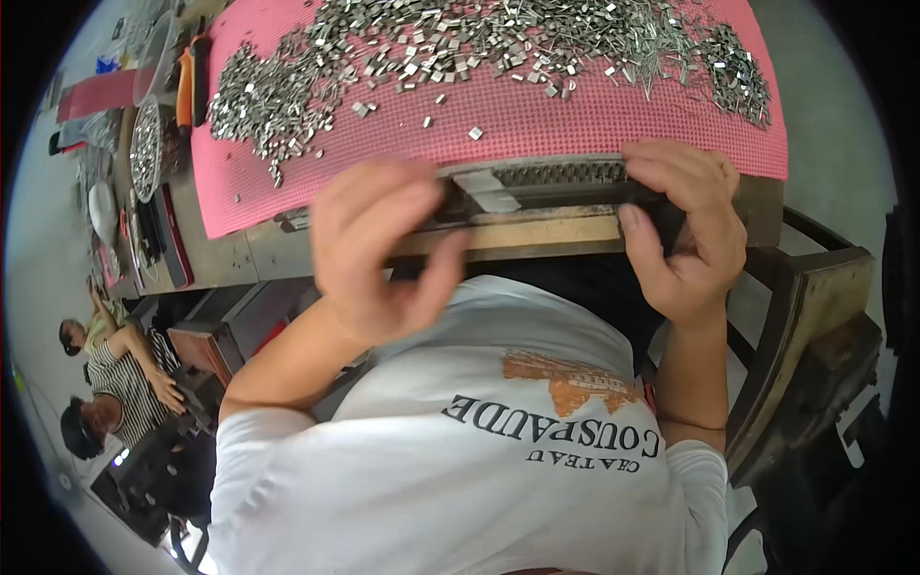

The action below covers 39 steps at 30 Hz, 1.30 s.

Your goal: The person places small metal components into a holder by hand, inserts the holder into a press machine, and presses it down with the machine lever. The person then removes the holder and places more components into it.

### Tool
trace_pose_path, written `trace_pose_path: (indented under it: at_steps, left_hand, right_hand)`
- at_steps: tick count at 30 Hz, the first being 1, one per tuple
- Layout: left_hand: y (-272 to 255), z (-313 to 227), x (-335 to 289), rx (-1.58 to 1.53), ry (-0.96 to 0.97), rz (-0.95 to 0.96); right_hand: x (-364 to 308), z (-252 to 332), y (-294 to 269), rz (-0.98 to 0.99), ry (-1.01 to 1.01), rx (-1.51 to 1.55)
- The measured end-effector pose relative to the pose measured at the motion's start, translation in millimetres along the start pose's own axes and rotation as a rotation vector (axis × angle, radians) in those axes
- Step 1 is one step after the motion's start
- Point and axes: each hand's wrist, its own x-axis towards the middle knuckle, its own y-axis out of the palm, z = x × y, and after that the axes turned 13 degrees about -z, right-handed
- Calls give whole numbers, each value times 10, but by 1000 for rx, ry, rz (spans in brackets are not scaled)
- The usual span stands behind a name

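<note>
Hands: your right hand grasps the long dark metal jig at centre frame; your blurred left hand covers its other end, grip unclear.

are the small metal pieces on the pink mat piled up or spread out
Spread out: the small silver metal pieces lie scattered in a loose band across the pink mesh mat, a few strays apart.

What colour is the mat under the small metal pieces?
Pink, with a fine grid texture; the mat shows clearly in the head view.
</note>
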Motion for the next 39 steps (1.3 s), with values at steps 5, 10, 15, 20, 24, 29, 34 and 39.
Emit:
trace_pose_path:
  at_steps: [5, 10, 15, 20, 24, 29, 34, 39]
  left_hand:
    - [-358, 79, -481, 115, -241, -59]
    - [-240, 136, -473, 168, -110, -160]
    - [-221, 141, -476, 284, 56, -168]
    - [-189, 156, -477, 278, 71, -171]
    - [-172, 151, -481, 293, 69, -168]
    - [-158, 147, -478, 304, 71, -148]
    - [-154, 156, -486, 303, 88, -181]
    - [-180, 160, -474, 332, 134, -153]
  right_hand:
    - [54, -3, -44, 31, 9, 17]
    - [70, 2, -24, 46, 42, 23]
    - [112, 45, -77, 156, 44, -21]
    - [91, 9, -7, 39, 81, 8]
    - [52, -55, 4, -11, 64, 54]
    - [69, -38, -52, 51, 41, 16]
    - [77, 4, -75, 126, 3, -52]
    - [76, 38, -71, 200, 1, -105]
